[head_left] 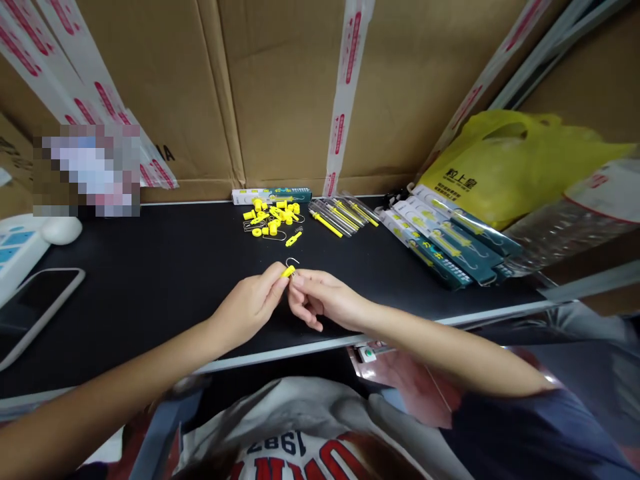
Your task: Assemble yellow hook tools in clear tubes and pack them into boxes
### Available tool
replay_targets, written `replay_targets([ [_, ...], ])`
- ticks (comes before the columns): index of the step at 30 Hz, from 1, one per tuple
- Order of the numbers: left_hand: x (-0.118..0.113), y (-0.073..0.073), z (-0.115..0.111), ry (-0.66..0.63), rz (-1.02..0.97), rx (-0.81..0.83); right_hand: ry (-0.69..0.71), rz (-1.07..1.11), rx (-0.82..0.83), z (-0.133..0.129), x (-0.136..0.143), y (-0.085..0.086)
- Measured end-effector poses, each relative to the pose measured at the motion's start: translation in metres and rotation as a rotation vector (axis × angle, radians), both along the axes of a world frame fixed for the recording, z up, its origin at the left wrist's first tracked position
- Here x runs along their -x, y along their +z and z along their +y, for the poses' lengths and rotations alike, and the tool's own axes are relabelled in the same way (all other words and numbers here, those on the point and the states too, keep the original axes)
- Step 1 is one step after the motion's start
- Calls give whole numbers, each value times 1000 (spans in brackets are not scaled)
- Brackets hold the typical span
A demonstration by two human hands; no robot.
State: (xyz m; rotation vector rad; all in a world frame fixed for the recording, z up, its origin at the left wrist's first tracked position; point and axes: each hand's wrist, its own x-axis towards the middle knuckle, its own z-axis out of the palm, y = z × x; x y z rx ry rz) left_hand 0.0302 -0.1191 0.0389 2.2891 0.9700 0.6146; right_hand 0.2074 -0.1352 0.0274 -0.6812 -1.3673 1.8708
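Close together above the black table (165,293), both of my hands work at a small yellow plastic piece (289,271). My left hand (253,299) pinches it between thumb and forefinger. A thin metal hook (293,260) curves up just beyond the fingertips. My right hand (323,297) is closed at thumb and forefinger on the wire beside the yellow piece, its other fingers loosely curled. The exact join between piece and wire is hidden by the fingers. Past my hands lies a loose pile of yellow plastic parts (273,215) with wire hooks, and nearer, a yellow pointer-shaped part (294,239).
Clear tubes with yellow rods (345,215) lie right of the pile. Behind it is a boxed spring scale (273,195). More packaged scales (440,233) overlap at right, near a yellow bag (505,167) and a plastic bottle (560,213). A phone (40,307) and power strip (23,250) sit left.
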Motion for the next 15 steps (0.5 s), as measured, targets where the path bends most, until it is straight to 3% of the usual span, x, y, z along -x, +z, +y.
replay_targets([
  [3, -3, 1, 19, 17, -4, -23, -8, -32, -40, 23, -2, 4],
  [7, -9, -2, 30, 63, 2, -24, -63, -15, -103, 41, -4, -3],
  [15, -7, -14, 17, 106, 49, -52, -50, -3, -63, 26, -5, -15],
])
